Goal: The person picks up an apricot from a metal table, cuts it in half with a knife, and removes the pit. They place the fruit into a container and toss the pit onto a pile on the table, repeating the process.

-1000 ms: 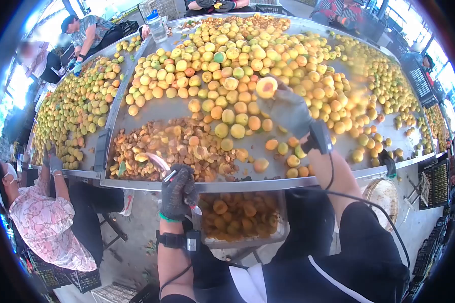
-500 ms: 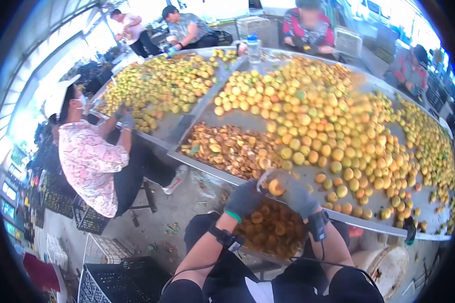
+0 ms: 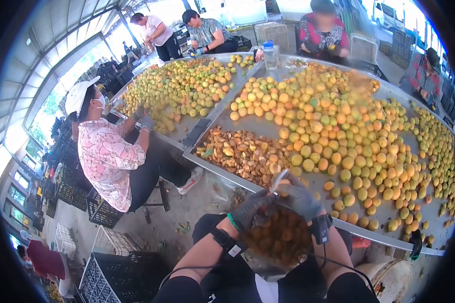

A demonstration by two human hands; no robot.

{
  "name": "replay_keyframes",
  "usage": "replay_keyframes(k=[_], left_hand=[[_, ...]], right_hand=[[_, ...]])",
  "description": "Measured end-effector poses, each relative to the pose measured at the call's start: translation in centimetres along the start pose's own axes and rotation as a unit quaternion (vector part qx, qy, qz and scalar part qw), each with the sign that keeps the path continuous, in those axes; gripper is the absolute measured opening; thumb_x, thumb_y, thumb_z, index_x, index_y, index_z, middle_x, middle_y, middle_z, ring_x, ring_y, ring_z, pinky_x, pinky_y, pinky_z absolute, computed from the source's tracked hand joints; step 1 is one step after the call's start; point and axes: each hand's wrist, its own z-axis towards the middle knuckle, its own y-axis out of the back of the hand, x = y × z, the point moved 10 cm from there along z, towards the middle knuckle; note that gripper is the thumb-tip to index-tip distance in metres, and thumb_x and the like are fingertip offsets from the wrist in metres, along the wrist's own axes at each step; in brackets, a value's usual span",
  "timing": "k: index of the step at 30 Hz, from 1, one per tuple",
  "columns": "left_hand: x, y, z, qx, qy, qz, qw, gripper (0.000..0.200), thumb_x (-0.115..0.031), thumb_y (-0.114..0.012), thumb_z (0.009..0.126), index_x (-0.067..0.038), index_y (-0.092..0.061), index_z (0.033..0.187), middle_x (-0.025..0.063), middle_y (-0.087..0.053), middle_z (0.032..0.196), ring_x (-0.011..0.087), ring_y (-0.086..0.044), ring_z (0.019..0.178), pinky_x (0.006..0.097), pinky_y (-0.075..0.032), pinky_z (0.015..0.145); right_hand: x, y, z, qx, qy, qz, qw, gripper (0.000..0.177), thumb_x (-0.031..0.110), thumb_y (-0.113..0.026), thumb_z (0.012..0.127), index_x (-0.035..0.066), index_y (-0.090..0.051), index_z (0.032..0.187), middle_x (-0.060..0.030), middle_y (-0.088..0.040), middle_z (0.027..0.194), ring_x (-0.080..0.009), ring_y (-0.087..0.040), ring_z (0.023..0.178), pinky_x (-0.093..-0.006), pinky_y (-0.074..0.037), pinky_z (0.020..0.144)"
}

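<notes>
Gloved in grey, my left hand (image 3: 253, 208) is closed just over the table's front edge, its fingers curled round something I cannot make out. My right hand (image 3: 301, 199), also gloved, is closed beside it, with a thin metal-looking tool (image 3: 279, 179) rising from its fingers. Below both hands is a container of halved fruit (image 3: 280, 233), partly hidden by them. Brown and orange fruit pieces (image 3: 245, 154) lie heaped on the metal table (image 3: 215, 171) ahead. Whole yellow-orange fruit (image 3: 333, 136) spreads across the middle and right.
A co-worker in a pink patterned shirt (image 3: 106, 156) sits at the left; others are around the far side. A bottle (image 3: 270, 56) stands at the back. Black crates (image 3: 119, 278) are at lower left, a round pale container (image 3: 389, 280) at lower right.
The view has shifted, so the table sits further right and lower. My hands have come closer together, and the tool now points up. The fruit previously visible between them no longer shows clearly.
</notes>
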Motion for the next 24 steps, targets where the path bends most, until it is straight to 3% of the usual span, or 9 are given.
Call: replay_keyframes(k=[4, 9, 12, 14, 15, 17, 19, 22, 24], left_hand=[[-3.6, 2.3, -2.0, -0.191, -0.146, 0.205, 0.949, 0.017, -0.017, -0.057, 0.096, -0.008, -0.056, 0.111, 0.0014, -0.057, 0.075, 0.0085, -0.052, 0.054, 0.0218, -0.042, 0.045], [-3.6, -1.2, -4.5, -0.120, -0.252, 0.183, 0.943, 0.009, -0.012, -0.054, 0.097, -0.007, -0.053, 0.105, 0.0042, -0.059, 0.075, 0.0118, -0.056, 0.060, 0.0243, -0.046, 0.053], [-2.1, -3.3, -5.5, -0.119, -0.202, 0.251, 0.939, 0.012, -0.016, -0.058, 0.096, -0.009, -0.053, 0.103, 0.0024, -0.059, 0.073, 0.0107, -0.056, 0.059, 0.0281, -0.049, 0.055], [-1.3, -5.4, -6.1, -0.143, -0.250, 0.482, 0.828, 0.016, -0.018, -0.062, 0.093, -0.007, -0.055, 0.102, 0.0066, -0.064, 0.075, 0.0164, -0.060, 0.059, 0.0323, -0.049, 0.054], [0.2, -6.8, -5.6, -0.115, -0.236, 0.483, 0.836, 0.016, -0.018, -0.062, 0.093, -0.007, -0.055, 0.102, 0.0066, -0.064, 0.075, 0.0164, -0.060, 0.059, 0.0323, -0.049, 0.054], [1.3, -12.6, -7.5, -0.111, -0.389, 0.681, 0.610, 0.020, -0.017, -0.066, 0.089, -0.005, -0.057, 0.102, 0.0127, -0.066, 0.079, 0.0257, -0.063, 0.061, 0.0373, -0.048, 0.055], [4.5, -15.3, -7.4, -0.046, -0.419, 0.687, 0.592, 0.025, -0.019, -0.067, 0.086, -0.006, -0.059, 0.105, 0.0153, -0.065, 0.081, 0.0322, -0.063, 0.065, 0.0401, -0.048, 0.056], [10.4, -18.3, -6.8, 0.002, -0.389, 0.798, 0.461, 0.029, -0.018, -0.068, 0.082, -0.006, -0.061, 0.108, 0.0153, -0.065, 0.081, 0.0338, -0.066, 0.071, 0.0435, -0.052, 0.063], [13.2, -19.9, -6.7, 0.065, -0.381, 0.797, 0.465, 0.030, -0.018, -0.068, 0.082, -0.006, -0.061, 0.109, 0.0153, -0.066, 0.082, 0.0336, -0.066, 0.071, 0.0430, -0.052, 0.063]], right_hand=[[0.9, 0.1, -0.9, -0.078, 0.016, -0.084, 0.993, 0.037, 0.014, -0.061, 0.092, 0.011, -0.050, 0.128, -0.0025, -0.060, 0.106, -0.0149, -0.063, 0.089, -0.0269, -0.053, 0.078], [0.6, 1.6, -4.7, -0.109, 0.009, 0.083, 0.990, 0.044, 0.008, -0.064, 0.089, 0.010, -0.049, 0.130, -0.0011, -0.059, 0.103, -0.0103, -0.060, 0.087, -0.0228, -0.051, 0.072], [4.7, -2.6, -8.8, -0.047, 0.110, -0.103, 0.987, 0.049, 0.007, -0.065, 0.089, 0.009, -0.046, 0.134, -0.0002, -0.058, 0.102, -0.0077, -0.057, 0.081, -0.0214, -0.048, 0.067], [5.9, -2.9, -13.4, -0.077, 0.201, -0.108, 0.970, 0.053, 0.008, -0.065, 0.089, 0.009, -0.042, 0.137, 0.0004, -0.057, 0.101, -0.0057, -0.052, 0.075, -0.0200, -0.044, 0.063], [5.9, -2.1, -15.9, -0.109, 0.207, -0.110, 0.966, 0.053, 0.008, -0.065, 0.089, 0.009, -0.042, 0.137, 0.0004, -0.057, 0.101, -0.0057, -0.052, 0.075, -0.0200, -0.044, 0.063], [3.4, -1.2, -20.1, -0.117, 0.102, -0.054, 0.986, 0.057, 0.006, -0.064, 0.088, 0.009, -0.039, 0.139, 0.0000, -0.056, 0.103, -0.0046, -0.049, 0.074, -0.0193, -0.041, 0.059], [3.1, -1.5, -24.4, -0.156, 0.119, -0.037, 0.980, 0.057, 0.007, -0.065, 0.088, 0.009, -0.039, 0.139, -0.0002, -0.056, 0.102, -0.0047, -0.049, 0.073, -0.0179, -0.040, 0.058], [1.4, -0.7, -30.0, -0.228, 0.180, 0.007, 0.957, 0.057, 0.011, -0.065, 0.088, 0.008, -0.040, 0.139, -0.0069, -0.060, 0.104, -0.0059, -0.048, 0.068, -0.0183, -0.038, 0.056], [0.8, -0.1, -33.7, -0.296, 0.179, 0.020, 0.938, 0.055, 0.012, -0.065, 0.088, 0.008, -0.042, 0.138, -0.0059, -0.060, 0.103, -0.0055, -0.047, 0.066, -0.0182, -0.038, 0.056]])
